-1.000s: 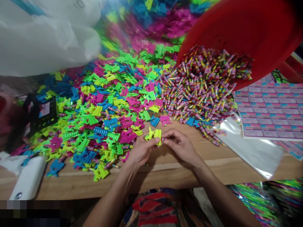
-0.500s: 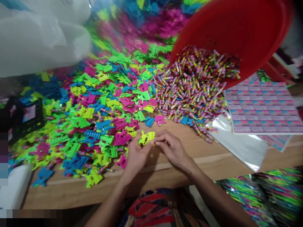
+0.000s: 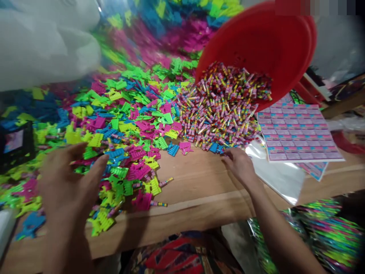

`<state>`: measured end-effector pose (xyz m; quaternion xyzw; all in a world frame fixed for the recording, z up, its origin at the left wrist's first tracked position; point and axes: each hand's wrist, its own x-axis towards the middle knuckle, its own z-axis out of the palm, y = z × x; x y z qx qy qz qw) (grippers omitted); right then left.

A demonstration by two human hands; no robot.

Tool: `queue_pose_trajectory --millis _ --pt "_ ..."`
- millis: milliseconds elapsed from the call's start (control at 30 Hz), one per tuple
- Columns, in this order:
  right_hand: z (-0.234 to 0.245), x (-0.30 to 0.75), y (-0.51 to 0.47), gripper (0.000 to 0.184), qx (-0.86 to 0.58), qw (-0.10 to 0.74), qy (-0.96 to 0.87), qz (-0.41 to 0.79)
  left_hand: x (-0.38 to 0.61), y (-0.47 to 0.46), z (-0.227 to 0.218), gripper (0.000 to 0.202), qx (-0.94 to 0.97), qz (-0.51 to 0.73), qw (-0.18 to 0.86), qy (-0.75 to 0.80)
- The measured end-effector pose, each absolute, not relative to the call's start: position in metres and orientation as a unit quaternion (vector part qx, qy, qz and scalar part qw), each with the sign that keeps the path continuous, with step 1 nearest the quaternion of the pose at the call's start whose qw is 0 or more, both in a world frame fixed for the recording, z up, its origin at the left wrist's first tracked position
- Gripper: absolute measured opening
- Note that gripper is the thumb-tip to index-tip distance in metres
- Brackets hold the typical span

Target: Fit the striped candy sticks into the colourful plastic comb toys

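Note:
My left hand (image 3: 68, 182) hovers over the near left part of a big heap of small neon plastic comb-shaped pieces (image 3: 125, 125). Its fingers are spread, it holds nothing I can see, and it is blurred by motion. My right hand (image 3: 239, 165) lies palm down on the wooden table (image 3: 199, 190). Its fingertips touch the near edge of a pile of small striped tubes (image 3: 222, 106), and they are bunched and mostly hidden. The tubes spill from a tilted red basin (image 3: 256, 42).
A printed sticker sheet (image 3: 299, 133) lies on clear plastic film (image 3: 279, 177) at the right. A white plastic bag (image 3: 42, 42) sits at the back left and a dark box (image 3: 14, 144) at the left edge. Shiny packed bags (image 3: 319, 232) lie below the table's right corner.
Both hands held a yellow piece together at the table's middle. They have parted: the left swung out over the heap without it, and the right reached forward to the tube pile.

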<state>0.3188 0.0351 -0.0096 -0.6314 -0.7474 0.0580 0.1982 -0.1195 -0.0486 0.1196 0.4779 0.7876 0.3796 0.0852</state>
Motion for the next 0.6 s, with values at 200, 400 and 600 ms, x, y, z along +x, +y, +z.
queue_pose_trajectory --millis 200,400,600 --pt "-0.023 0.306 0.032 0.025 -0.630 0.198 -0.748 0.061 -0.061 -0.008 0.082 0.024 0.606 0.347 0.173 0.695" --pt "-0.026 0.308 0.030 0.032 -0.627 0.174 -0.758 0.042 -0.011 0.038 0.033 0.024 0.707 0.159 0.192 0.661" --pt "-0.025 0.306 0.020 0.032 -0.619 0.216 -0.749 0.101 -0.002 0.058 0.010 0.017 0.678 0.167 0.203 0.687"
